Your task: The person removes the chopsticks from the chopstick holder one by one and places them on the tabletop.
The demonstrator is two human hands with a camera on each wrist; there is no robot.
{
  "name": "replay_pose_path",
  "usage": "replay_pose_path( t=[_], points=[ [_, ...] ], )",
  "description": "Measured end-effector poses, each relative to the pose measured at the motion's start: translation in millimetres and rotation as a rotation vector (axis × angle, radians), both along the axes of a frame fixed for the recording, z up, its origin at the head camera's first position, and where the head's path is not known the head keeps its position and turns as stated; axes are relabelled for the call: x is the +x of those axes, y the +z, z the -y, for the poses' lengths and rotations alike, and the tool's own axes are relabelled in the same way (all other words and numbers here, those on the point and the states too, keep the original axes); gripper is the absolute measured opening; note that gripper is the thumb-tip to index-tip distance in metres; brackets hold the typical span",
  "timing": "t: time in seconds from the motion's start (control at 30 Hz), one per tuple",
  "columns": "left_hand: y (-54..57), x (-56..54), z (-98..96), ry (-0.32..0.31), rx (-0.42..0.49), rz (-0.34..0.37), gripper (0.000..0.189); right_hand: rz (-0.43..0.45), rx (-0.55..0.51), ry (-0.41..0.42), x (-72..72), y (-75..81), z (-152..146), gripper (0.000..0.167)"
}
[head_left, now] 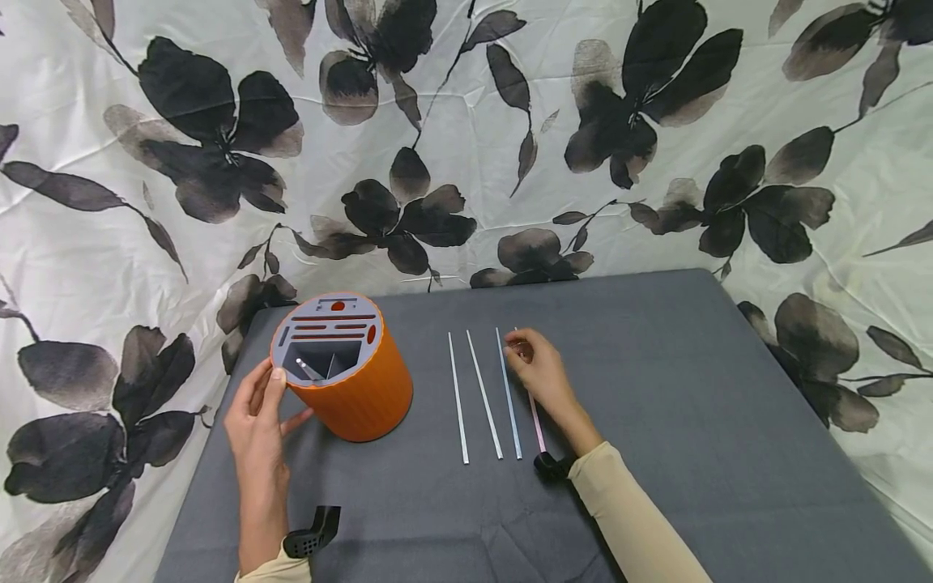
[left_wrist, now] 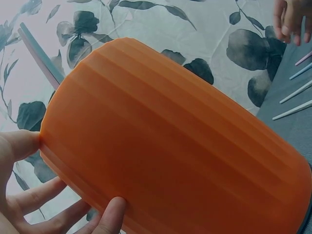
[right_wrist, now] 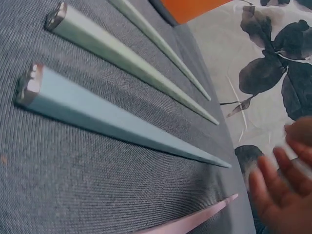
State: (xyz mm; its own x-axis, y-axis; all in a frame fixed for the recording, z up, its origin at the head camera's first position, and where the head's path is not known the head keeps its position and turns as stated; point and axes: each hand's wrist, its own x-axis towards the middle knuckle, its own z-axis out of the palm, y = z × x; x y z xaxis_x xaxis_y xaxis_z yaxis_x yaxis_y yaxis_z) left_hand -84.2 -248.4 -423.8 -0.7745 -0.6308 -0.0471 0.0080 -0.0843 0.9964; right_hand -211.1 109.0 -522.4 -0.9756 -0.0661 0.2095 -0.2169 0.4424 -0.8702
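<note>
Grey table, left hand spread against one orange holder, three sticks between hands, one pink stick beneath relaxed right hand

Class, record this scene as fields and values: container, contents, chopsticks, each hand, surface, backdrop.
Container: orange ribbed desk organizer, upright, slotted grey top
Contents: at least one light stick, leaning in the large front opening; exact count unclear
Chopsticks: from left, two pale chopsticks, one blue chopstick, one pink chopstick
Left hand: touching the organizer's rim and side
Right hand: above the pink chopstick, fingers bent, holding nothing visible
Surface: grey cloth
Backdrop: white fabric with dark flowers
</note>
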Motion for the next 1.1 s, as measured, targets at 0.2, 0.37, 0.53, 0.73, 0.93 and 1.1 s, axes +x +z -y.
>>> replay_pose_path(
  t=[0.2, 0.37, 0.53, 0.73, 0.93, 1.1],
  points=[
    [-0.4, 0.4, 0.3, 0.0, 0.001, -0.007, 0.047, -0.018, -0.198, 0.168, 1.2, 3.2, 4.6, 0.032],
    [-0.2, 0.9, -0.1, 0.001, -0.004, -0.004, 0.047, 0.001, -0.248, 0.28, 4.7, 14.6, 13.5, 0.035],
    [0.8, 0.2, -0.8, 0.006, -0.005, 0.001, 0.046, -0.015, -0.212, 0.359, 13.6, 37.4, 27.2, 0.036],
    [1.2, -0.8, -2.0, 0.012, -0.005, 0.003, 0.046, -0.104, -0.167, 0.47, 26.0, 65.4, 47.6, 0.035],
    [0.6, -0.5, -2.0, 0.015, -0.002, 0.001, 0.045, -0.278, -0.003, 0.513, 37.4, 91.4, 71.1, 0.033],
    [0.2, 0.4, -1.0, 0.006, 0.002, -0.011, 0.046, -0.45, 0.102, 0.531, 47.0, 111.7, 91.7, 0.029]
  ],
)
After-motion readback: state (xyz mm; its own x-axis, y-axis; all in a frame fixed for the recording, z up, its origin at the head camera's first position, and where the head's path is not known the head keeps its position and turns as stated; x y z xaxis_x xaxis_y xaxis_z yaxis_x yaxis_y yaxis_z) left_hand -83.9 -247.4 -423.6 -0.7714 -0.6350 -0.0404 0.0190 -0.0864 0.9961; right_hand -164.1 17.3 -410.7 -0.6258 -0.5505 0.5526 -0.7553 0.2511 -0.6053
